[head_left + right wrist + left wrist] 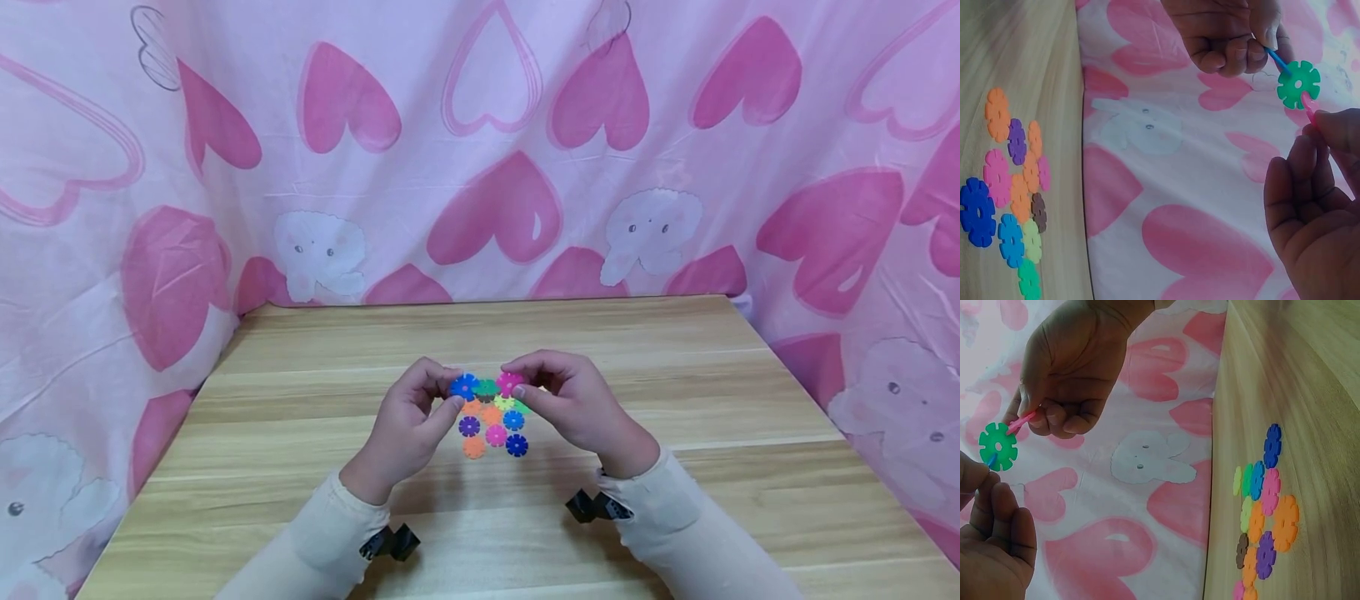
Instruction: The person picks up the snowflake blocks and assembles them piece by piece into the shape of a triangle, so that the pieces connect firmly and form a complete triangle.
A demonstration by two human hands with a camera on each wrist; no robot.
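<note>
Three notched plastic discs are joined in a row above the table: a blue disc (464, 387), a green disc (487, 387) and a pink disc (510, 383). My left hand (411, 423) pinches the blue one between thumb and fingers. On the other side, my right hand (581, 406) pinches the pink one. In the right wrist view the green disc (1299, 84) faces the camera, with the blue disc (1278, 60) and the pink disc (1309, 107) slotted edge-on into its rim. Both hands' other fingers are curled loosely.
Several loose notched discs lie flat on the wooden table (337, 342) below the hands, among them an orange disc (474, 447), a purple disc (469, 426) and a dark blue disc (517, 445). A pink heart-patterned cloth (420, 167) hangs around the table's back and sides.
</note>
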